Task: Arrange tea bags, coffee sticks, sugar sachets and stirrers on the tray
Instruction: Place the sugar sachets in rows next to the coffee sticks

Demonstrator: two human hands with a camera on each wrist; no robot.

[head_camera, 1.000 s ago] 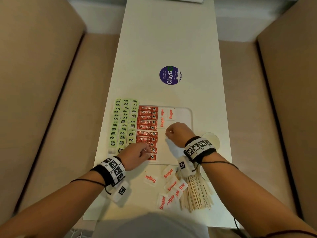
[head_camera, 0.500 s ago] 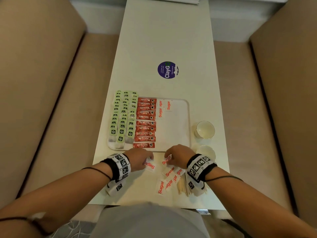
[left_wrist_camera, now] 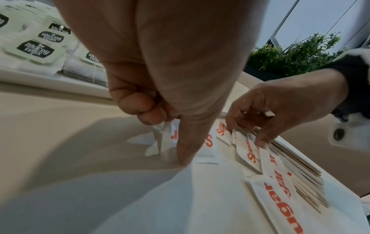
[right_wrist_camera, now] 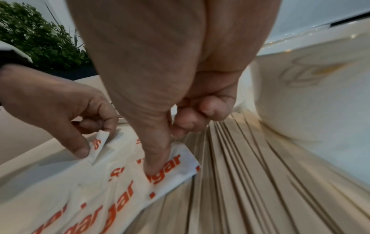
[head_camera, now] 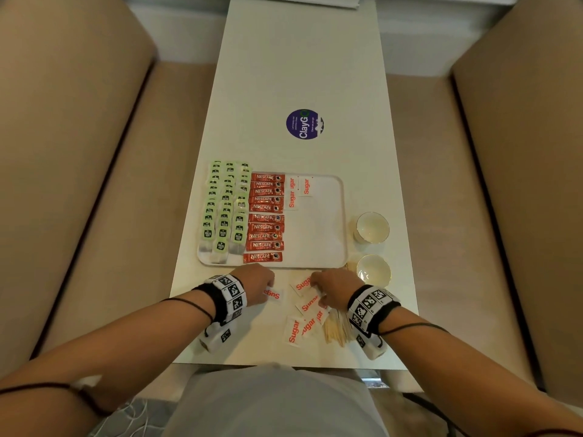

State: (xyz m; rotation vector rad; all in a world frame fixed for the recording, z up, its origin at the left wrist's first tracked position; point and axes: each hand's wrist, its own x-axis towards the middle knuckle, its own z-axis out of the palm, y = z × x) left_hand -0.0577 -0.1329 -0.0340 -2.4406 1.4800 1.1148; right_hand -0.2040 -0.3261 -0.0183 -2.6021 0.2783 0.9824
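The white tray holds rows of green-tagged tea bags, red coffee sticks and a few sugar sachets. More loose sugar sachets lie on the table in front of the tray, beside a fan of wooden stirrers. My left hand pinches one sugar sachet and tilts its edge up off the table. My right hand has its thumb pressed on another sachet and fingers curled over it, above the stirrers.
Two white cups stand just right of the tray, the nearer one close to my right hand. A round purple sticker lies farther up the narrow white table. Beige sofa cushions flank the table.
Both hands have drawn back from the tray to the loose sugar sachets near the table's front edge. The left hand has taken hold of one sachet.
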